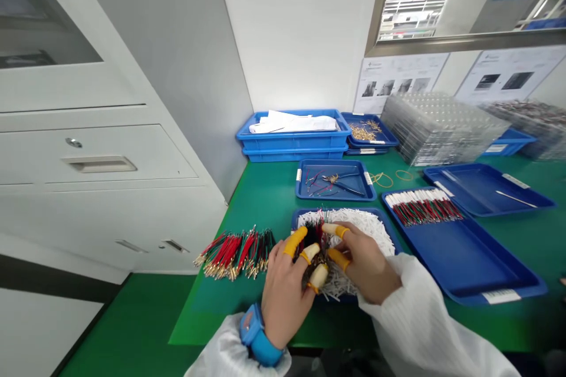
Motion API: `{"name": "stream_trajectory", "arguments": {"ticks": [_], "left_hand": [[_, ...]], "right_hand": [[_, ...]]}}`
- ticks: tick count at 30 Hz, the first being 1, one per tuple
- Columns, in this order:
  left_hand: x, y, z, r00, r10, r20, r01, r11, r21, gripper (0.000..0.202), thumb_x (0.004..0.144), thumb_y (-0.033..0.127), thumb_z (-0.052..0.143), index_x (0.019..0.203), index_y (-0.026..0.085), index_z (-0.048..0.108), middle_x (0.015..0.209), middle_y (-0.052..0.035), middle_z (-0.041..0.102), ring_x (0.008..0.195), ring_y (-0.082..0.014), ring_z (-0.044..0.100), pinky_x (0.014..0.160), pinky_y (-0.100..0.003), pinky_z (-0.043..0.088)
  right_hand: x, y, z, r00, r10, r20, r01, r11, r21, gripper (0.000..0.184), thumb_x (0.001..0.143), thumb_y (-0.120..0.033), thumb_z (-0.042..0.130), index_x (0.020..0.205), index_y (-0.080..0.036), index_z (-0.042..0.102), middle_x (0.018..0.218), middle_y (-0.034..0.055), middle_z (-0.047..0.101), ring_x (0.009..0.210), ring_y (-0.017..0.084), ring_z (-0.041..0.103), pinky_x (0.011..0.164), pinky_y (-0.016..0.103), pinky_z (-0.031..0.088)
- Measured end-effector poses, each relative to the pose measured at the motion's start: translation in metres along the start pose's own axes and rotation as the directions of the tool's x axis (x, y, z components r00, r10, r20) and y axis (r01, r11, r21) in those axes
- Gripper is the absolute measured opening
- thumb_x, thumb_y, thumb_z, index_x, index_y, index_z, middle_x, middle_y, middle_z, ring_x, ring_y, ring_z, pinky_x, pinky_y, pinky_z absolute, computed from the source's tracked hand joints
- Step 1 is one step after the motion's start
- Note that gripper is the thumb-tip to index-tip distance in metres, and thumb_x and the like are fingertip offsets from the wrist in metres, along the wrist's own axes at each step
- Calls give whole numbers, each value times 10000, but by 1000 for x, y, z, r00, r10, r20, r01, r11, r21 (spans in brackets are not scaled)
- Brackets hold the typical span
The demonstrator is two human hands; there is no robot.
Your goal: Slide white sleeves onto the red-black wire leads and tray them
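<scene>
My left hand (287, 285) wears yellow finger cots and a blue wrist strap, and its fingers curl around a small bundle of red, green and black wires (316, 237). My right hand (360, 259), also in finger cots, pinches the same bundle from the right. Both hands hover over a blue tray (391, 230) heaped with small white tubes (369, 225). A loose pile of red and green wires with gold terminals (236, 252) lies on the green mat left of my left hand.
A large blue tray (469, 253) at right holds a row of finished wires (422, 206). Behind are a small blue tray with tools (335, 179), a stacked blue bin with white paper (294, 129), clear plastic tray stacks (437, 126) and a white cabinet (97, 188) at left.
</scene>
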State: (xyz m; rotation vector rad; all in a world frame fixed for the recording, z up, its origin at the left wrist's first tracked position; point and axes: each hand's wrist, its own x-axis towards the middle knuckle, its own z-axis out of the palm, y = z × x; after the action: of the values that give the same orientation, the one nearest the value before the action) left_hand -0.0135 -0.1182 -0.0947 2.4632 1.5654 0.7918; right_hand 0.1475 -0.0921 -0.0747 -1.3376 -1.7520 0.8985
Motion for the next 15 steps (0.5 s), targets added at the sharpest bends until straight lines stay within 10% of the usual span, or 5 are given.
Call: {"name": "stream_trajectory", "arguments": {"ticks": [6, 15], "left_hand": [[4, 8, -5, 994, 66, -82, -59, 995, 81, 264, 685, 4, 485, 874, 158, 586, 1200, -129, 452, 1171, -296, 324, 959, -531, 295], [11, 23, -7, 981, 184, -64, -177, 978, 106, 96, 716, 117, 548, 762, 177, 608, 1067, -119, 558, 1193, -288, 339, 991, -539, 224]], "right_hand": [[-18, 16, -3, 991, -39, -129, 26, 995, -100, 366, 758, -149, 430, 1114, -190, 502, 1203, 105, 486, 677, 135, 634, 614, 288, 542], [7, 9, -4, 981, 99, -164, -168, 856, -489, 286, 745, -210, 520, 1019, -214, 604, 811, 56, 667, 674, 194, 623, 542, 273, 437]]}}
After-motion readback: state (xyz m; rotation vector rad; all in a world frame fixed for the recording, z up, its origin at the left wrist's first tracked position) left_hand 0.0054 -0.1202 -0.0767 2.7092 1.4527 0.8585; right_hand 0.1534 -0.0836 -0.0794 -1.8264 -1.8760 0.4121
